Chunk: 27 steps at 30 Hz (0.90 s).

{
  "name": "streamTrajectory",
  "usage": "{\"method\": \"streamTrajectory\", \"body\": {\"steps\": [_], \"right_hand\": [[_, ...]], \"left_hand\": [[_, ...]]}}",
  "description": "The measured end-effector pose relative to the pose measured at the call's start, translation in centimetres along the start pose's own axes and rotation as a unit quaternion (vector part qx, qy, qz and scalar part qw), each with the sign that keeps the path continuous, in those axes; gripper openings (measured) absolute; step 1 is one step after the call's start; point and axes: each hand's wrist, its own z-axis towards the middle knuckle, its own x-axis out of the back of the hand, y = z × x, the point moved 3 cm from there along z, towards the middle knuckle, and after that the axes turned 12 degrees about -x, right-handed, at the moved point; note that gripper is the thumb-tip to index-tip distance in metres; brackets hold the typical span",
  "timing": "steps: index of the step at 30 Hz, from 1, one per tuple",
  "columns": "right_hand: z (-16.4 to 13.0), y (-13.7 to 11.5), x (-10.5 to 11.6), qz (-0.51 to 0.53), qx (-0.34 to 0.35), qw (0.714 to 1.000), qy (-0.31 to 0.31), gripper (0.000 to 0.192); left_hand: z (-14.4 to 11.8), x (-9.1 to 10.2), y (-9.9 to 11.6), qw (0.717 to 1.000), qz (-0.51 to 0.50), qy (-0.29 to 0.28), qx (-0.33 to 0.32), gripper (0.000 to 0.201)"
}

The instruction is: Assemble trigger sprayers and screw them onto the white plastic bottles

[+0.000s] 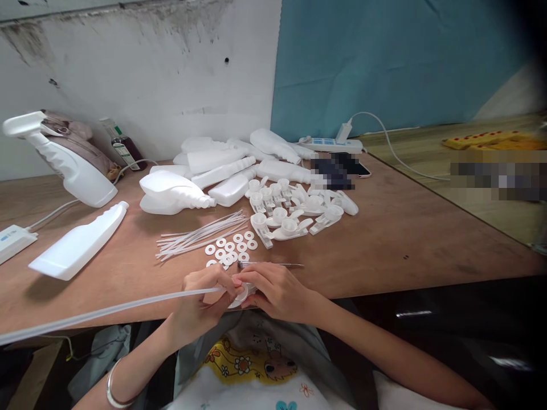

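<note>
The largest thing before me is the brown table (397, 236), and at its back lie my white bottles (213, 161) in a loose heap. Next comes the long white tube (128, 308), which runs from the left edge into my left hand (204, 293); my fingers there are curled and pinch it near its end. If this free length catches on something, I think the end could be pulled out of my grip. My right hand (273, 290) has its fingers close together, pinching a small white part (243, 295), just over the table's front edge. It is mostly covered, so I cannot tell whether the tube touches it. A slip here could drop it into my lap. Beyond lie the trigger heads (289, 226) and thin tubes (200, 233). The slim tool (273, 263) and flat rings (228, 259) are so near that a careless knuckle could scatter them.
</note>
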Motion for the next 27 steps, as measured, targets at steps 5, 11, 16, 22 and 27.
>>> {"method": "streamTrajectory", "body": {"steps": [5,11,16,22,27], "right_hand": [[0.0,0.3,0.5,0.104,-0.073,0.992,-0.026,0.031],[-0.6,1.2,0.2,0.398,-0.251,0.882,-0.021,0.062],[-0.8,1.1,-0.1,0.517,-0.270,0.812,-0.002,0.041],[-1.5,2.2,3.2,0.474,-0.312,0.812,0.134,0.021],[-1.6,3.6,5.4,0.422,-0.356,0.786,0.278,0.023]], "left_hand": [[0.1,0.0,-0.1,0.996,-0.053,0.072,0.017,0.010],[0.3,1.1,0.7,0.956,-0.123,0.266,-0.022,0.020],[0.5,0.6,1.3,0.986,-0.121,0.113,0.005,0.012],[-0.7,10.8,-2.8,0.963,0.263,-0.019,0.052,0.080],[-6.2,24.5,-7.7,0.783,0.546,0.128,0.269,0.094]]}}
